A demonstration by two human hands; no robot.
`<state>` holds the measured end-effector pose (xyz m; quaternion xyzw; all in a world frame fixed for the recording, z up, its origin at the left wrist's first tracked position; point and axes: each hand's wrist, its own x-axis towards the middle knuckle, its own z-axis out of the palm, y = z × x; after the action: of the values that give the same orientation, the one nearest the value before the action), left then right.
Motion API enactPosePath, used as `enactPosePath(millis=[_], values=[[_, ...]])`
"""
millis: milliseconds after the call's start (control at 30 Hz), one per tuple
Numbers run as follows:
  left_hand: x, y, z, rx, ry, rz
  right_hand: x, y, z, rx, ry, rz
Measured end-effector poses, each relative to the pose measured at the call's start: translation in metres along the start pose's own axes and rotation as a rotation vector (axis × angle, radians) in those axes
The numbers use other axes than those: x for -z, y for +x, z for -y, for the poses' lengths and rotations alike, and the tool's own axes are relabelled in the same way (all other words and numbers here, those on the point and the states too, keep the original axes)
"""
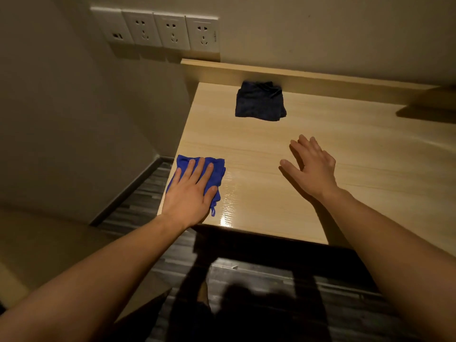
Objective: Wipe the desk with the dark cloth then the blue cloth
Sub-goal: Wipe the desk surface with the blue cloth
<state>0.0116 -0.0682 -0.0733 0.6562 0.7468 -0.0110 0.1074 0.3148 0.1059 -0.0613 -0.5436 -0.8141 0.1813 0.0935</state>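
A folded blue cloth (217, 166) lies at the near left corner of the light wooden desk (357, 169). My left hand (191, 191) presses flat on it, fingers spread, covering most of it. A small loop of the cloth sticks out below my thumb. The dark cloth (259, 102) lies folded at the back of the desk, against the raised back ledge, untouched. My right hand (311, 166) hovers open just above the desk's middle, fingers apart and holding nothing, well short of the dark cloth.
A row of white wall sockets (160, 30) sits above the desk's back left. The wooden back ledge (320, 79) runs along the wall. Left of the desk the edge drops to dark striped flooring (140, 201). A wet sheen shows near the front edge.
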Motion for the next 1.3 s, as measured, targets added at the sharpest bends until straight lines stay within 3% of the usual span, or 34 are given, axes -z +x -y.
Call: enactPosePath(millis=[200,367,500,633,767,933,1000,1100,1300], values=[[-0.004,-0.030,-0.016,0.047,-0.083,-0.038,0.002,-0.045,-0.038,-0.028,-0.260,0.049],[0.000,-0.064,-0.038,0.073,-0.246,-0.114,-0.001,-0.047,-0.040,-0.062,-0.273,0.057],[0.016,-0.082,-0.067,0.150,-0.525,-0.097,-0.001,-0.048,-0.040,-0.061,-0.267,0.037],[0.059,-0.027,-0.091,0.204,-0.918,-0.101,-0.003,-0.047,-0.041,-0.063,-0.274,0.020],[0.079,0.087,-0.101,0.041,-0.775,-0.147,-0.004,-0.046,-0.042,-0.067,-0.268,0.011],[0.043,0.181,-0.098,-0.088,-0.175,0.080,-0.006,-0.046,-0.045,-0.076,-0.263,-0.005],[0.024,0.185,-0.092,-0.112,-0.048,0.066,-0.008,-0.045,-0.046,-0.074,-0.264,-0.012],[0.014,0.184,-0.092,-0.122,-0.026,-0.023,-0.010,-0.044,-0.047,-0.067,-0.274,-0.016],[0.015,0.170,-0.091,-0.137,-0.010,-0.028,-0.009,-0.044,-0.045,-0.074,-0.270,-0.020]])
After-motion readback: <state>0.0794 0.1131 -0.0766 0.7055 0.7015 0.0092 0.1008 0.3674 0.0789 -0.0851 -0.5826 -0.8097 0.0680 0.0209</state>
